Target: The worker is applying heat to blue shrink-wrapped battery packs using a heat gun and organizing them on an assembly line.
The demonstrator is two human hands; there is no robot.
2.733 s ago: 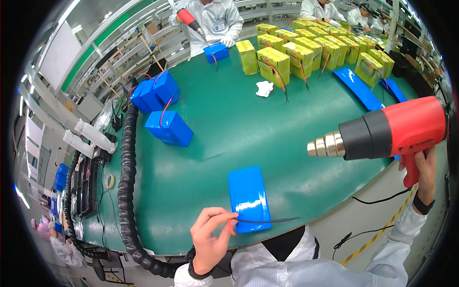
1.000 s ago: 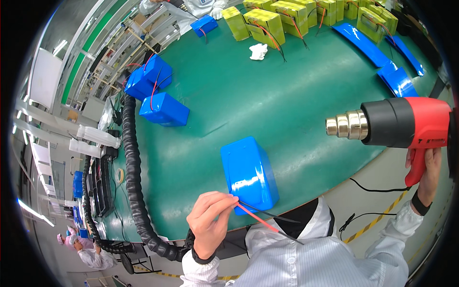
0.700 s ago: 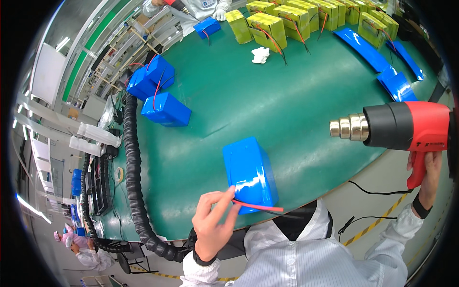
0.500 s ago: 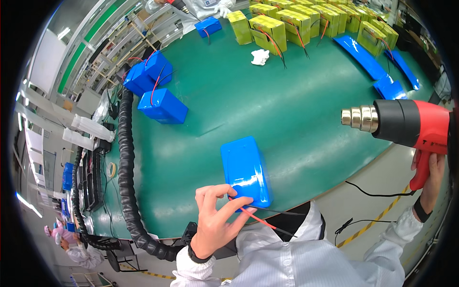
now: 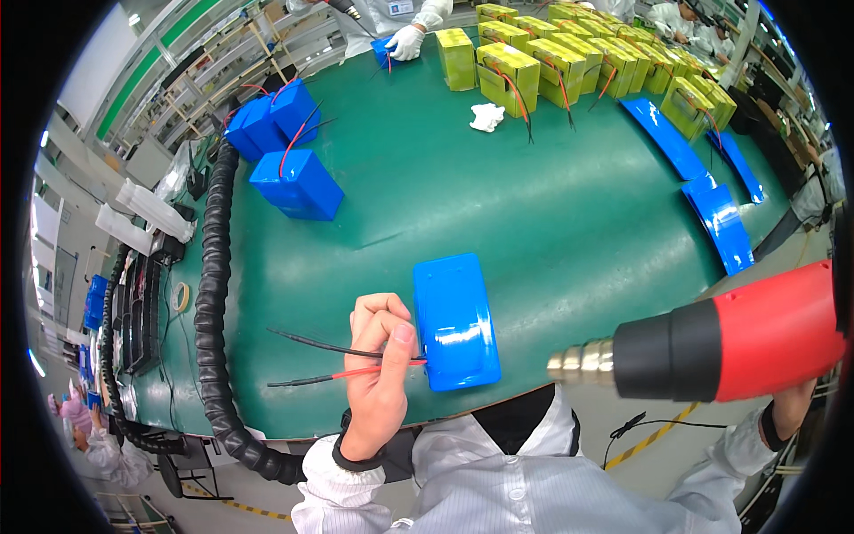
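Note:
In front of me a battery pack in glossy blue wrap lies on the green table. My left hand, fingers closed, pinches its red and black wires beside the pack's lower left corner. The wire ends stick out to the left past my hand. At the right, my right hand is wrapped round the handle of a red and black heat gun, partly hidden under the gun's body. The gun's stepped metal nozzle points left toward the pack and is apart from it.
Blue-wrapped packs stand at the left behind a black ribbed hose. Several yellow packs fill the far right, near blue sleeves and a crumpled white scrap. Across the table a person's gloved hand touches another blue pack.
My left hand has swung the wires from the right of the pack to its left. The heat gun has come lower and closer to the pack. The gloved hand has reached the far blue pack.

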